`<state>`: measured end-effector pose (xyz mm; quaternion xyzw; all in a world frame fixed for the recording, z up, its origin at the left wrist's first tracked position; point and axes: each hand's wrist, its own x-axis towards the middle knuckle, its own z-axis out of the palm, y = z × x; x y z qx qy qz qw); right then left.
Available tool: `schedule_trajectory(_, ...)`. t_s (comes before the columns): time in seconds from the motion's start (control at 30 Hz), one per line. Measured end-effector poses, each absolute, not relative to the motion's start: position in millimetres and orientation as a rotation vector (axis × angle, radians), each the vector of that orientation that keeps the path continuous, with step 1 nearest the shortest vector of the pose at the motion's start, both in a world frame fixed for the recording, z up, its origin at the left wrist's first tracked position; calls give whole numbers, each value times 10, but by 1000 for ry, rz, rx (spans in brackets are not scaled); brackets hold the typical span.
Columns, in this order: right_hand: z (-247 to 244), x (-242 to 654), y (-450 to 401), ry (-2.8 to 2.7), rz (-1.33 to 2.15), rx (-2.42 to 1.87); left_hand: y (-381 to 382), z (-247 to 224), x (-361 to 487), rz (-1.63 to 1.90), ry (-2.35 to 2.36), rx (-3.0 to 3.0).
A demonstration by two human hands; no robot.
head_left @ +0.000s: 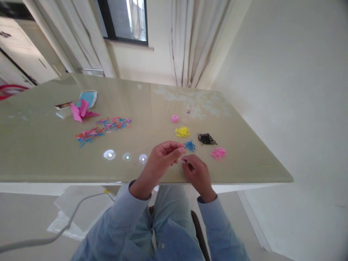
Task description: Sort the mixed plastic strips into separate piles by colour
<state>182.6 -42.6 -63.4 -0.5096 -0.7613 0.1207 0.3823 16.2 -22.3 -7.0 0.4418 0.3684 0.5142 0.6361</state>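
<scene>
My left hand (164, 156) is held over the near part of the table, its thumb and fingertips pressed together in a pinch. Just to its right, my right hand (198, 173) is curled, thumb against index finger, close to the tabletop. Anything between the fingertips of either hand is too small to make out. Beyond my fingers lies a small pile of blue bands or strips (190, 146). Around it are a yellow pile (182, 131), a black pile (207, 139) of looped strands and a pink pile (218, 153).
Mixed red, blue and pink strips lie in two heaps (114, 123) (90, 135) on the glossy table (152, 105). Behind them are a pink folded-paper figure (83, 110) and a blue face mask (88, 98). A pink cap (174, 118) and a clear piece (188, 109) stand farther back.
</scene>
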Motion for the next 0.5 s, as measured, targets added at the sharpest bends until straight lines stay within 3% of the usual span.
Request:
schedule_trajectory(0.27,-663,1865,-427,-1868,455,-1231,220,-208,595,921,1324,2058)
schedule_trajectory(0.5,-659,1877,-423,-1777,453,-1255,371,-260,782,656,1438,2286)
